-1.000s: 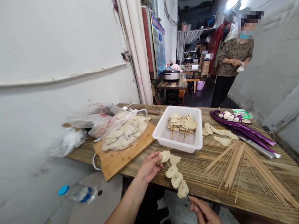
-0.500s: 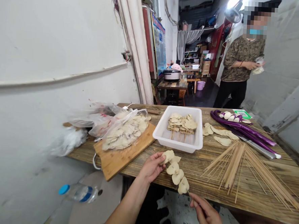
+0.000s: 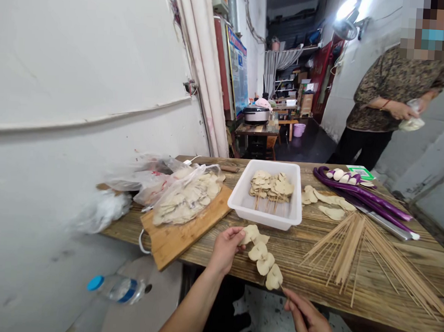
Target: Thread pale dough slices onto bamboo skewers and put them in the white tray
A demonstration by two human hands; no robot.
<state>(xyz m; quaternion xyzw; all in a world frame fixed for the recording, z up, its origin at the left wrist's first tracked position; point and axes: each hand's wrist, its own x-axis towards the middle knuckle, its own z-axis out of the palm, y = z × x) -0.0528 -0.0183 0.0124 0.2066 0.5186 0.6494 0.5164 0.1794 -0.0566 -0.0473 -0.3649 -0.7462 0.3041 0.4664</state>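
Note:
My left hand [image 3: 229, 247] pinches a thin, pale, flat slice [image 3: 251, 234] at the upper end of a loaded skewer. Several more such slices [image 3: 264, 263] are threaded along it in a row slanting down to the right. My right hand [image 3: 308, 314] is closed on the bare lower end of the bamboo skewer [image 3: 283, 290]. Just beyond the hands stands a white plastic tub [image 3: 266, 219] with several loaded skewers [image 3: 271, 186] lying in it. Loose pale slices [image 3: 332, 200] lie on the table right of the tub.
Bamboo skewers [image 3: 348, 249] fan out at right, beside a knife [image 3: 386, 223] and purple eggplants [image 3: 366, 195]. At left, a cutting board [image 3: 191, 242] bears a plastic bag of slices [image 3: 190, 196]. A bottle [image 3: 118, 288] lies on a stool [image 3: 137, 318]. A masked person [image 3: 399, 91] stands behind the table.
The other person has come closer and further to the right, still holding a small bag. My hands keep nearly the same grip on the skewer; the view has shifted slightly.

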